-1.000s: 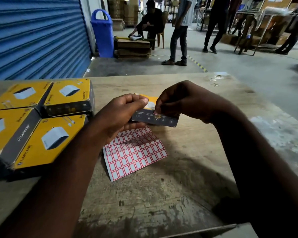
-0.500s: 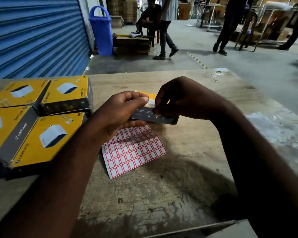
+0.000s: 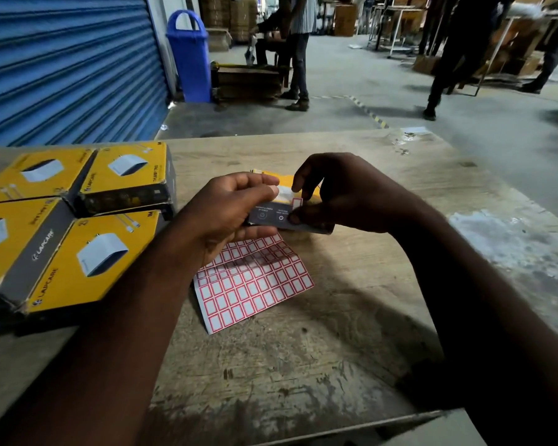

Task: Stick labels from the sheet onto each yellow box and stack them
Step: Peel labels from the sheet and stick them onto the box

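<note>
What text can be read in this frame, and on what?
"LAPCARE": grey side of the left yellow box.
"LAPCARE": near edge of the front yellow box.
"1M": far corner of that same box.
Back yellow box: side print too blurred to read.
Held box: grey-side print too small and upside down.
Label sheet: blank red-bordered labels, no text.

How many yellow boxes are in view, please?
5. Four lie grouped left on the table: far-left box, far-right box, near-left box, near-right box. The fifth box is held between left hand and right hand. More may hide beneath.
</note>
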Action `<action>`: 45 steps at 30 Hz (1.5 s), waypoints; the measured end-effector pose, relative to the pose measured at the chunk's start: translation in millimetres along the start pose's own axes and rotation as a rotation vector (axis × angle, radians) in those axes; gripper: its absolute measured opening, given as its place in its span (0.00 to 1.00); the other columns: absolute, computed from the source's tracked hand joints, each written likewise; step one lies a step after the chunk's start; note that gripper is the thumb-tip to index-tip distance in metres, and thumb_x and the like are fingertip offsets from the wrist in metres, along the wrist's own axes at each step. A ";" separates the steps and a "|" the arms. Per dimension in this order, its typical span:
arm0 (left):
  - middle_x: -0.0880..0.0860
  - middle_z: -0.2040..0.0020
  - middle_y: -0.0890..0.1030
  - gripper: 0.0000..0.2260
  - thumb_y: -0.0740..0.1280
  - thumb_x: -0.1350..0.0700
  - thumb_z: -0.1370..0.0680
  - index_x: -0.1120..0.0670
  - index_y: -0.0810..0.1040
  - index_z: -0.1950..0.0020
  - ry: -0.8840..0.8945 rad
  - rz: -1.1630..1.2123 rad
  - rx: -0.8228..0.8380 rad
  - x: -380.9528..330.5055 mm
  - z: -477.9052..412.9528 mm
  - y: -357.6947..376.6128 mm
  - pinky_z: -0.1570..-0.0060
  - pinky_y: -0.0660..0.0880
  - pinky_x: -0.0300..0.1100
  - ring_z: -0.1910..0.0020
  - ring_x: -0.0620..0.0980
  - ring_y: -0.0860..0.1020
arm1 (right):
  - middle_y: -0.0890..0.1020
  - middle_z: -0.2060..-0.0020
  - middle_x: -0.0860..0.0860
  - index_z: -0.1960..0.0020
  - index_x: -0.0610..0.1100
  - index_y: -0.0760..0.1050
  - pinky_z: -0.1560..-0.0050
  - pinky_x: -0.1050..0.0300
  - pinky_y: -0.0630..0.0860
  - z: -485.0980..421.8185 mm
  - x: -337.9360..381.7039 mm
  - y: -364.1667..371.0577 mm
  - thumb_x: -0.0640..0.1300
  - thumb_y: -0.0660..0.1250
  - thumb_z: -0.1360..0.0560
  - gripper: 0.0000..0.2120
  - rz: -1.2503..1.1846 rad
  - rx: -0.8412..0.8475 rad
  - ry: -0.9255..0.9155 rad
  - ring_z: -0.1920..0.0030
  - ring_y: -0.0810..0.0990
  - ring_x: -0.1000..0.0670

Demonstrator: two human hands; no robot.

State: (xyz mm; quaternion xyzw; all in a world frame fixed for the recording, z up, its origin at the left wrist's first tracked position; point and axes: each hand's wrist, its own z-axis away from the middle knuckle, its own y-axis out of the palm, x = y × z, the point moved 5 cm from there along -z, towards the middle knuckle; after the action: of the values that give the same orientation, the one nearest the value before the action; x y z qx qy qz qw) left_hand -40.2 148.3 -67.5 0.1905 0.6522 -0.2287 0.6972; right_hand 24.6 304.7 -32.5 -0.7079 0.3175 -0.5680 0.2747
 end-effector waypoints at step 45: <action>0.51 0.47 0.79 0.09 0.69 0.59 0.21 0.50 0.79 0.42 0.239 -0.020 -0.184 -9.0 0.2 -8.5 0.62 0.81 0.41 0.55 0.48 0.83 | 0.81 0.46 0.41 0.31 0.51 0.65 0.50 0.51 0.81 -4.5 -14.6 48.2 0.26 0.67 0.31 0.35 -1.317 -0.223 0.403 0.51 0.84 0.45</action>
State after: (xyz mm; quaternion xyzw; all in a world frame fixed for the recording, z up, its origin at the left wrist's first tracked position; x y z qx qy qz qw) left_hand -45.2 141.8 -58.3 0.1453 0.7506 -0.1506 0.6267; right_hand 11.3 284.5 -76.9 -0.6578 -0.0767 -0.7006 -0.2658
